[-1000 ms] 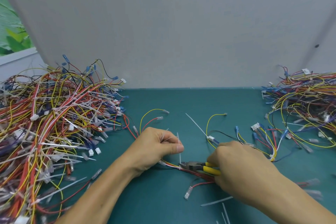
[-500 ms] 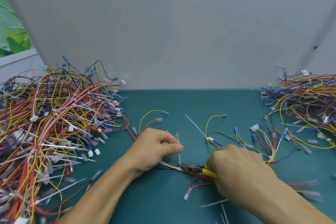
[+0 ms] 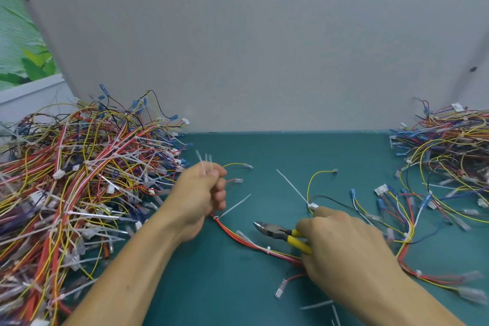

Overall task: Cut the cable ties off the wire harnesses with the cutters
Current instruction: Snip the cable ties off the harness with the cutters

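L hand (image 3: 201, 193): mid desk, just R of the L pile; motion-blurred.
L grip: fingers curled in a fist, clamped on a few white cut ties (image 3: 204, 164); tails stick up out of the fist, count unclear (blur).
R hand (image 3: 344, 243): low over the desk at front R, back of hand up.
R grip: wrapped tight round the yellow handles of the cutters (image 3: 277, 233).
Cutters: dark head points L toward the L hand. Blades look together w/ nothing between them. Head sits just beside the harness, not on it.
Harness (image 3: 280, 254): red/yellow/white bundle flat on the desk. It runs diagonally from the underside of the L hand to under the R hand, then fans out R to blue & clear terminals. Can't tell if the L hand also holds its end.
Tie w/ tail (image 3: 234, 206): still round the harness next to the L hand, long tail angled up-R.
Short tie (image 3: 268, 249): white band round the bundle, just below the cutter head.
Loose tie (image 3: 291, 186): long, lies between the hands toward the back.
L pile (image 3: 79, 180): big tangle of harnesses, many white ties showing.
R pile (image 3: 444, 145): smaller tangle at far R.
Offcuts (image 3: 317, 304): pale strips at the front edge near the R forearm.
Desk (image 3: 291, 151): teal top.
Panel (image 3: 238, 34): grey, upright behind the desk.
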The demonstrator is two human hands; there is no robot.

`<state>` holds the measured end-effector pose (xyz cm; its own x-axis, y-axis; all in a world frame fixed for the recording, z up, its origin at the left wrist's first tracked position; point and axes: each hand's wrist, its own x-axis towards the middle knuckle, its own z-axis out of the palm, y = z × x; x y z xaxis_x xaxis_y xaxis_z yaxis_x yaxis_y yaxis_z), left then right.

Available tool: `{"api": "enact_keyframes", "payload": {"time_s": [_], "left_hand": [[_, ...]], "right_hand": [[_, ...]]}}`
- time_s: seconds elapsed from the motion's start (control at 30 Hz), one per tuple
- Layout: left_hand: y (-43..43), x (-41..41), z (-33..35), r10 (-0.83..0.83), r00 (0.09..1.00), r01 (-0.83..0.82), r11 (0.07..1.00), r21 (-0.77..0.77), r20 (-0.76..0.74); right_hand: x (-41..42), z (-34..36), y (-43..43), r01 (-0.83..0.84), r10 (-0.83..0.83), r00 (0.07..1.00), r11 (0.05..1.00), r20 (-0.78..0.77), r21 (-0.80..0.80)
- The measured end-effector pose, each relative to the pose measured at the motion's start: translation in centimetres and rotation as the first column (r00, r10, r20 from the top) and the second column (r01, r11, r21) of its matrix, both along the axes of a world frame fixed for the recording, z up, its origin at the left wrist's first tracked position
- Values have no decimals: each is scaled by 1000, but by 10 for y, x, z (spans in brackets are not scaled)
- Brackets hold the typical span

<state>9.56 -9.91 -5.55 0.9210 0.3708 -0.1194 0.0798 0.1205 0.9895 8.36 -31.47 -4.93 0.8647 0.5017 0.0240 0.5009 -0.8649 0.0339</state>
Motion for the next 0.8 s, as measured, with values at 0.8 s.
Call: {"api": "enact_keyframes", "payload": {"time_s": [0.8], "left_hand": [[-2,-8,-7,201,916,365,-67,929,-346]], "right_hand": [[-13,-9,21,-135,126,980,990,-151,-51]]}}
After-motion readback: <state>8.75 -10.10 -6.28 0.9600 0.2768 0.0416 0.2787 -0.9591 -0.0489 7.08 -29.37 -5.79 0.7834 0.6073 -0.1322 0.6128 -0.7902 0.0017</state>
